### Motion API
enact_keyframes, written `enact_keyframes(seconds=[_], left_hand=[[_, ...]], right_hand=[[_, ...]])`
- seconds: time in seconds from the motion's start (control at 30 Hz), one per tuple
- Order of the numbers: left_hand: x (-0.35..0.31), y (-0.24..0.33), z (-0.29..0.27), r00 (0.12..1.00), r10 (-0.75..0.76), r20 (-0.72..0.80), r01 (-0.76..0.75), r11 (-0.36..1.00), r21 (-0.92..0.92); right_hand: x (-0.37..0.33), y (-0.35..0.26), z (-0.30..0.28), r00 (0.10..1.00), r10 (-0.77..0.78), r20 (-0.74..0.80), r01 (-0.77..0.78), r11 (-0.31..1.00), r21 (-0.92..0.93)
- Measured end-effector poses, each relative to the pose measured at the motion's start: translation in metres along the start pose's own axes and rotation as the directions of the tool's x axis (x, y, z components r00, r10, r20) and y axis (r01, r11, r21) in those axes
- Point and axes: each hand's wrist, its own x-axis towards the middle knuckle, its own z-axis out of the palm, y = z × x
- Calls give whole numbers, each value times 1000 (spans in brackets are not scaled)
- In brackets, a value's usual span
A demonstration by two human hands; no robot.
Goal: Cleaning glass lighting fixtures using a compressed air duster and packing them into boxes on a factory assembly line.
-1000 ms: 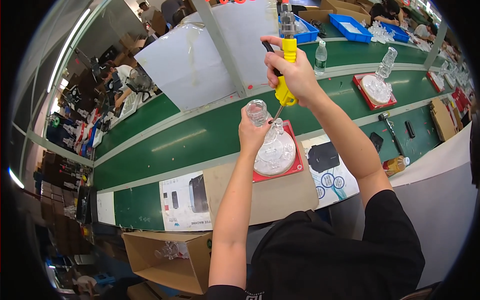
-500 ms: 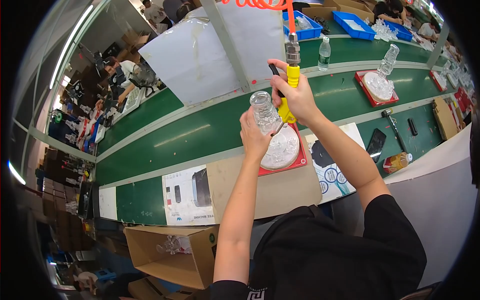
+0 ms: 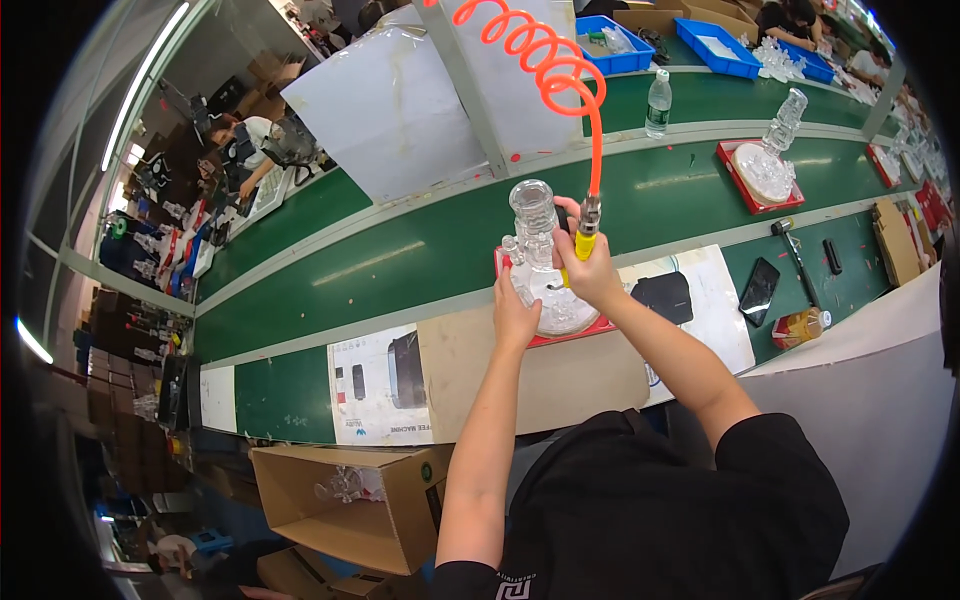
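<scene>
A clear bottle-shaped vessel with a ribbed neck stands upright on a broad round base, in a red tray. My left hand grips the vessel's left side low down, its thumb over the base. In my right hand is a yellow air blow gun, its thin bent nozzle pointing down at the base. An orange coiled air hose runs up from the gun. The right fingers are partly hidden behind the gun and vessel.
Flattened cardboard lies under the tray. To the right are a phone, a hammer and a drink bottle. A water bottle and another vessel in a red tray stand farther back. An open carton sits below left.
My right hand has moved down with the blow gun, from beside the neck to over the base. My left hand has slid lower from the neck. The hose's coils have swung into view.
</scene>
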Motion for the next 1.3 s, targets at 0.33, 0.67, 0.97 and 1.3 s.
enact_keyframes(seconds=[0.33,0.67,0.97,1.3], left_hand=[[-10,-6,1,999,14,50,-16,999,42],[-13,-7,4,997,-10,76,9,1000,10],[-15,-5,6,994,-4,112,1,1000,19],[-15,-10,7,994,11,106,-13,1000,25]], right_hand=[[-25,51,3,994,-39,-106,45,998,52],[-29,66,15,957,-44,-288,48,999,7],[-39,69,7,943,-84,-322,90,996,4],[-18,38,-31,857,-135,-497,172,985,28]])
